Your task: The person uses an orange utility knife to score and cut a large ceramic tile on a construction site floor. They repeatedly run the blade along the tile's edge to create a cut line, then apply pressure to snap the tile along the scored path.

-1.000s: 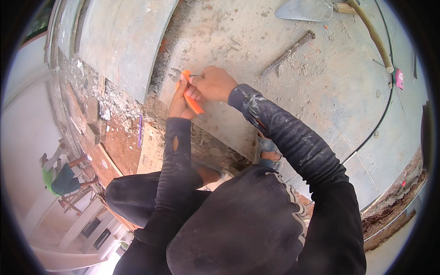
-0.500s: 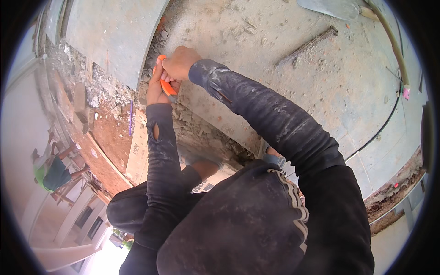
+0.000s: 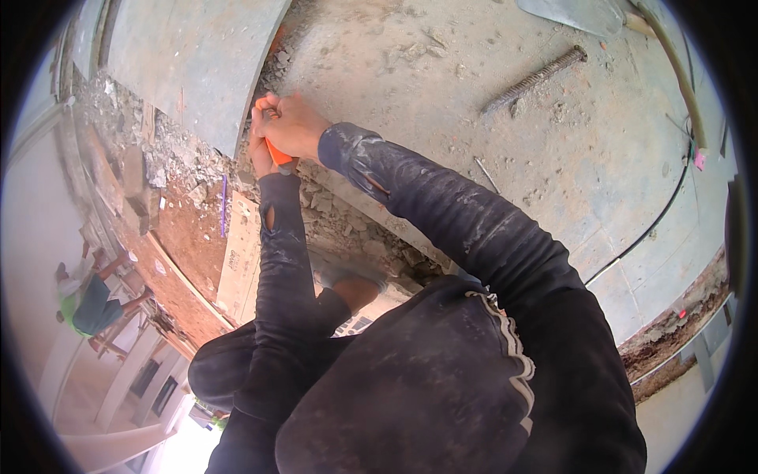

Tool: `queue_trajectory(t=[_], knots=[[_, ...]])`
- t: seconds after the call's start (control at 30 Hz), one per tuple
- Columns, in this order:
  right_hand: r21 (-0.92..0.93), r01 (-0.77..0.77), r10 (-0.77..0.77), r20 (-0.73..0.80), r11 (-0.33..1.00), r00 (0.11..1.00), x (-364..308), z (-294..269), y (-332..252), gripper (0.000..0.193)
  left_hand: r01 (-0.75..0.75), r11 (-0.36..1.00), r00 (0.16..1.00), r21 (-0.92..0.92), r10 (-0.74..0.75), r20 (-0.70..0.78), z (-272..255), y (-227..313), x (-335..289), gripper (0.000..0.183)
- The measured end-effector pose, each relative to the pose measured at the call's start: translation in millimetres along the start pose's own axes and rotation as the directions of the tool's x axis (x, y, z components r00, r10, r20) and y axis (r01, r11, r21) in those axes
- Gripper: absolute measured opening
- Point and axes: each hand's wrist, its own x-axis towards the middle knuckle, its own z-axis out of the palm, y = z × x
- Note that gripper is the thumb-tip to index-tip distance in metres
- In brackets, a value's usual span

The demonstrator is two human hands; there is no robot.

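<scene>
My left hand (image 3: 262, 158) is closed around a slim orange tool with a grey end (image 3: 278, 153), whose exact kind I cannot make out. Closed as well, my right hand (image 3: 295, 126) lies over the tool's upper part and against the left fingers, hiding much of both. Both hands are together beside the edge of a large grey slab (image 3: 193, 71), over a strip of broken rubble (image 3: 339, 212). Whether the right fingers hold the tool itself or something small on it is hidden.
On the dusty concrete to the right lie a ribbed metal rod (image 3: 537, 77), a thin metal piece (image 3: 486, 175), a shovel (image 3: 580, 14) and a black cable (image 3: 643, 237). Cardboard (image 3: 238, 261) and a purple strip (image 3: 223, 205) lie left. Another person (image 3: 93, 304) is at far left.
My right hand has moved down and left, now covering more of the orange tool. My left hand has shifted slightly left. The thin metal piece has come into sight beyond my right sleeve.
</scene>
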Motion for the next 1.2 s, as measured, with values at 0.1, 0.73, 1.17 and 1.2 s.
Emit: queue_trajectory(t=[0.1, 0.73, 1.17, 1.2], knots=[[0.374, -0.505, 0.379, 0.362, 0.778, 0.852, -19.7, -10.4, -36.1, 0.055, 0.059, 0.997, 0.977, 0.043, -0.067, 0.202, -27.3, 12.1, 15.1, 0.035], [0.500, -0.694, 0.327, 0.635, 0.518, 0.700, -16.9, -1.8, -11.2, 0.035, 0.222, 0.975, 0.862, -0.003, -0.195, 0.467, -74.0, 17.0, 42.5, 0.043], [0.555, -0.717, 0.232, 0.698, 0.423, 0.677, -4.0, -7.1, -6.5, 0.014, 0.304, 0.926, 0.742, 0.223, -0.377, 0.554, -83.9, 40.4, 17.9, 0.055], [0.517, -0.706, 0.265, 0.683, 0.483, 0.681, -1.9, -13.4, -4.3, 0.014, 0.388, 0.903, 0.625, 0.185, -0.405, 0.667, -83.9, 42.8, 15.0, 0.055]])
